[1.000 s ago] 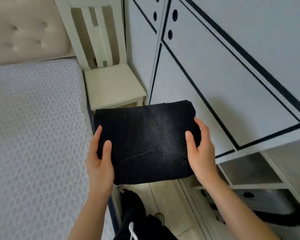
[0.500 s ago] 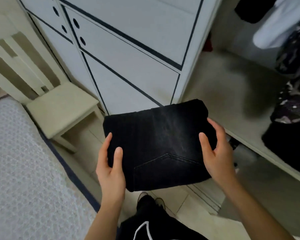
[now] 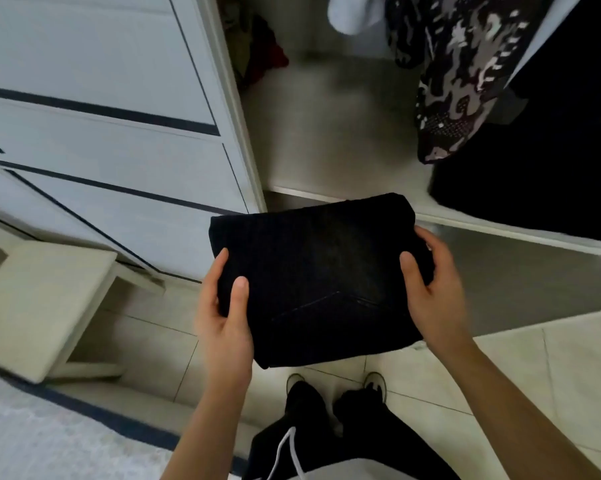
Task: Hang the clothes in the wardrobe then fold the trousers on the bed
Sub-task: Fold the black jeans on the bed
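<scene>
- Holding folded trousers (image 3: 316, 271) up in mid-air between both hands, over the floor (image 3: 534, 375), right in front of the open wardrobe (image 3: 326, 133).
- Gripped the left edge with the left hand (image 3: 226, 317): thumb flat on top, fingers curled round the side and underneath.
- Clamped the right edge with the right hand (image 3: 430, 292): thumb pressed on top, fingers wrapped round the far corner.
- Showed dark denim, pocket seam facing up, bundle lying roughly flat.
- Overlapped the wardrobe's front lip with the far edge in this view; touching or apart, could not tell.
- Spotted a patterned garment (image 3: 465, 81) hanging inside at upper right, a black garment (image 3: 534, 174) just beside it, and a white garment (image 3: 347, 12) at the top edge.
- Caught a red cloth (image 3: 267, 60) bunched in the back left corner.
- Passed closed white drawers (image 3: 101, 161) with dark trim, left of the opening.
- Found a pale chair (image 3: 39, 306) at lower left, next to the bed (image 3: 32, 441) at the bottom corner.
- Saw shoes (image 3: 293, 380) on the tiles below the trousers, toes toward the wardrobe, and a white drawstring (image 3: 285, 452) on dark legs.
</scene>
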